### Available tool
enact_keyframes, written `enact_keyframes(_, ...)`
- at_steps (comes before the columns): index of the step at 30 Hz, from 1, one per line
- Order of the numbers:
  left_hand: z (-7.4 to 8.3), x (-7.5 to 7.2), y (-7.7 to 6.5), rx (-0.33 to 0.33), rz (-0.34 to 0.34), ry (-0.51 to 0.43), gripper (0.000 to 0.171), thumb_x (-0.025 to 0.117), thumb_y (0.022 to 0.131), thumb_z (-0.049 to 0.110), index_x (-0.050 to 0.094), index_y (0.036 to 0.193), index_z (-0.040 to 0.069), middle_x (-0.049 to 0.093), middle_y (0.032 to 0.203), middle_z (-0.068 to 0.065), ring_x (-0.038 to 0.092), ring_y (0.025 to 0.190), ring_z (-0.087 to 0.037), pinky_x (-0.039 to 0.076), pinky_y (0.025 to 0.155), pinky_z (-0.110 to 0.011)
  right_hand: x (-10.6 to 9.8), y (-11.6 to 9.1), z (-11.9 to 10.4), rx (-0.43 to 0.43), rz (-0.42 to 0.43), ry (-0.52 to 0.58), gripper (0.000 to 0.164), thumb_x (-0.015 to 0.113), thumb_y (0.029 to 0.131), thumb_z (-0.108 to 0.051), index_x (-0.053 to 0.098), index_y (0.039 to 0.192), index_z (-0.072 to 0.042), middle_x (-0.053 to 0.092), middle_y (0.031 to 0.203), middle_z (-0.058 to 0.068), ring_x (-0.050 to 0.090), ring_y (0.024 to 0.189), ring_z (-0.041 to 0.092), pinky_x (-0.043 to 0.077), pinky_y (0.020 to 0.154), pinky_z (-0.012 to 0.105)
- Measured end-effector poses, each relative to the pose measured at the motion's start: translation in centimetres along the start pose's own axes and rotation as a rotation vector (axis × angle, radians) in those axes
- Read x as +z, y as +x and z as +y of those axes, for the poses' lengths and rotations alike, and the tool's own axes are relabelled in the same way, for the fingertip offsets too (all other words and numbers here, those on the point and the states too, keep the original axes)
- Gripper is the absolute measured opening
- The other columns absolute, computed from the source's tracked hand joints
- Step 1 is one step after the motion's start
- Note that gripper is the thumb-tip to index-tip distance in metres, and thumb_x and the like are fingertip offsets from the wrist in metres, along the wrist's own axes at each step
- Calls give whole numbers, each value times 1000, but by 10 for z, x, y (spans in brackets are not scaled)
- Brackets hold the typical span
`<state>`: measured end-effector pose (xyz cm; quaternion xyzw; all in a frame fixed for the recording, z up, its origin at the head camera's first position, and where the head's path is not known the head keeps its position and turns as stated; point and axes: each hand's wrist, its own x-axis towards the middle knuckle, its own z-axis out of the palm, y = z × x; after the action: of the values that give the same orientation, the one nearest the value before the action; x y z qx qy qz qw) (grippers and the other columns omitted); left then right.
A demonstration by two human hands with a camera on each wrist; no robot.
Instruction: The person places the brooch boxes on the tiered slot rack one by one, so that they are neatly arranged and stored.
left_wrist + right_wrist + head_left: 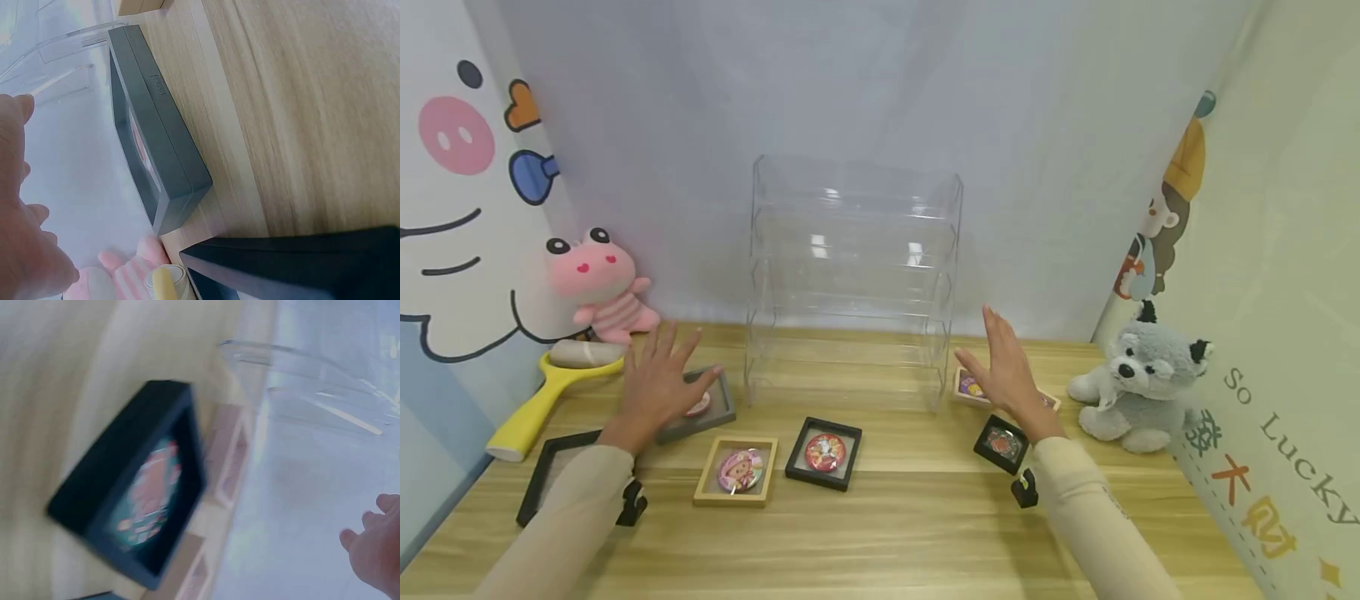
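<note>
My left hand (658,387) is spread, fingers straight, over a dark grey display frame (724,408) that it partly covers in the head view. The left wrist view has that hand (28,244) beside the grey frame (159,119), holding nothing. Beneath the left forearm lies a larger black frame (538,483), partly hidden. On the other side, my right hand (1009,375) is raised with straight fingers and overlaps a light wooden frame (962,395). Just below it is a small black frame (1002,444) holding a round badge. A clear tiered acrylic rack (850,329) stands between the hands.
Nearer the front lie a wooden frame (702,487) with a pink badge and a black frame (846,475) with a red badge. A yellow-handled lint roller (531,408) and a pink plush toy (598,279) are at left. A grey plush dog (1138,392) sits at right.
</note>
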<state>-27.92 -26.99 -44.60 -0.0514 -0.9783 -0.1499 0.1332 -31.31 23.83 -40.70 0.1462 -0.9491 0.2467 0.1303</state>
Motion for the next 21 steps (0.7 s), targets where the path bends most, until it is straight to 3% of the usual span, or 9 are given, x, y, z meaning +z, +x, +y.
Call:
enact_keyframes(4, -1, -1, -2, 14, 7, -35, 77, 51, 98, 55, 32, 155, 8, 14, 162, -31, 8, 148, -55, 2, 113, -76, -8, 5, -11, -35, -12, 105, 99, 66, 93, -47, 0, 162, -21, 10, 168, 16, 16, 152, 42, 21, 119, 63)
enact_keyframes(9, -4, -6, -6, 47, 44, -88, 73, 56, 98, 46, 34, 153, 4, 18, 160, -34, 13, 146, -57, 7, 111, -77, -12, 16, -25, -99, -54, 116, 109, 79, 85, -39, 4, 162, -21, 13, 168, 15, 19, 152, 42, 24, 117, 64)
enact_keyframes(15, -11, -12, -10, 110, 111, -152, 67, 60, 98, 36, 40, 147, -4, 27, 153, -39, 23, 141, -60, 19, 108, -76, -14, 38, -39, -110, -115, 87, 108, 81, 85, -26, 5, 162, -17, 21, 163, 24, 48, 133, 45, 40, 108, 62)
enact_keyframes(21, -18, -19, -13, 95, 71, -249, 68, 59, 99, 35, 36, 149, -4, 30, 152, -37, 26, 139, -58, 23, 108, -74, -12, 50, -44, -42, -193, 134, 105, 78, 87, -19, 4, 162, -21, 26, 160, 28, 62, 116, 44, 46, 102, 59)
